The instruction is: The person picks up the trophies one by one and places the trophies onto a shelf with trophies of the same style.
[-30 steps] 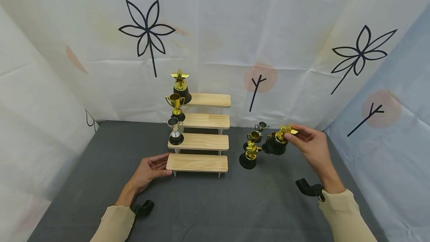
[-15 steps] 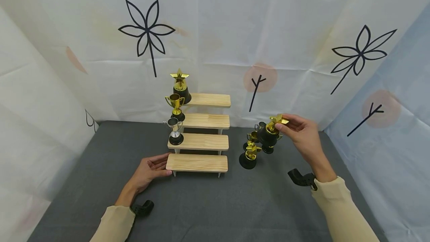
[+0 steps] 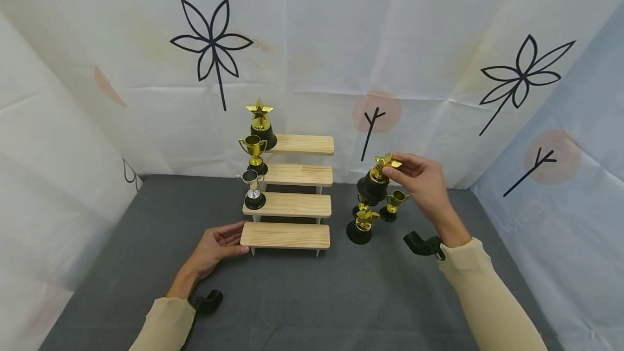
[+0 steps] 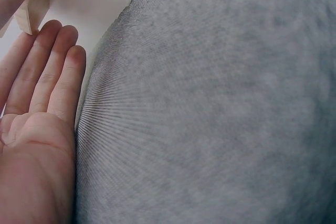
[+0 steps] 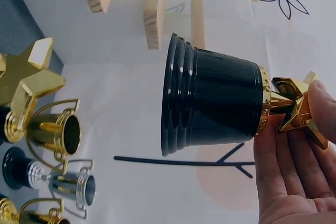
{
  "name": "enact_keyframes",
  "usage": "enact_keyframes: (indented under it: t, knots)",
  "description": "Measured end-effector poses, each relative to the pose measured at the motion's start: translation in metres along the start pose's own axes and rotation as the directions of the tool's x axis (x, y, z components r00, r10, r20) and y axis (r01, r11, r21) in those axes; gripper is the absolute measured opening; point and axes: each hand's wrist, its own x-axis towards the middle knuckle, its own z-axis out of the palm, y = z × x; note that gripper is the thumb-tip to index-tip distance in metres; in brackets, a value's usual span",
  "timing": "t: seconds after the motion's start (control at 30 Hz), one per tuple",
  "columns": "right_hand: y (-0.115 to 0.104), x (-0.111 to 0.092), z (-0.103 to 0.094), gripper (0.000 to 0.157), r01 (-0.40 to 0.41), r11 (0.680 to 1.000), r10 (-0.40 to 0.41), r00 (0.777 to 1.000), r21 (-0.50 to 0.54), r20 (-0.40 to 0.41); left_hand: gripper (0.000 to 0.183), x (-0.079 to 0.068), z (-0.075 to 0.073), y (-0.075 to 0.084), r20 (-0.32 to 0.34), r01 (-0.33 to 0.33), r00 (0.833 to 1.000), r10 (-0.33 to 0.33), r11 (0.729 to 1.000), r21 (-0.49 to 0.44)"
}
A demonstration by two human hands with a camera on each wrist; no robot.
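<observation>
My right hand [image 3: 423, 180] pinches a gold star trophy [image 5: 220, 98] by its star, thumb opposite the fingers. Its black base points down and to the left, raised over the other trophies. My left hand [image 3: 214, 251] is at the left end of the stepped display stand [image 3: 287, 236], holding the lowest step between thumb and fingers. In the left wrist view, the fingers [image 4: 50, 77] lie nearly straight against the stand's white support [image 4: 84, 9]. Along the stand's left side stand a star trophy [image 3: 262, 126], a gold cup [image 3: 255, 150] and a silver cup [image 3: 253, 188].
Under the raised trophy, a smaller star trophy [image 3: 359, 227] and a gold cup [image 3: 394, 203] stand on the grey table [image 3: 312, 297]. A silver cup [image 5: 73, 184] among them shows in the right wrist view. A white printed cloth [image 3: 317, 42] hangs behind.
My right hand has lifted the star trophy and carried it left and upward, over the trophy group, uncovering a gold cup on the right. My left hand stays at the stand.
</observation>
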Motion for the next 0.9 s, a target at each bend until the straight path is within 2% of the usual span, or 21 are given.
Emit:
enact_keyframes:
  t: [0.3,0.5,0.67,0.9]
  knots:
    - [-0.001,0.012,0.015,0.041,-0.005,1.000,0.005,0.999,0.007,0.036,0.079,-0.001,0.001,0.001,-0.004,0.003,1.000,-0.004,1.000,-0.003]
    - [-0.006,0.017,0.023,0.041,-0.029,0.999,0.030,0.999,-0.025,0.037,0.079,0.000,0.000,0.000,-0.003,0.000,1.000,0.000,1.000,-0.005]
    - [-0.009,0.021,0.028,0.040,-0.019,0.998,0.022,0.998,-0.055,0.055,0.079,-0.001,-0.001,-0.001,0.001,0.005,1.000,-0.005,1.000,-0.005]
    - [-0.013,0.027,0.036,0.039,-0.001,0.999,0.004,0.997,-0.042,0.071,0.079,-0.001,0.000,0.001,0.005,0.007,1.000,-0.007,1.000,-0.008]
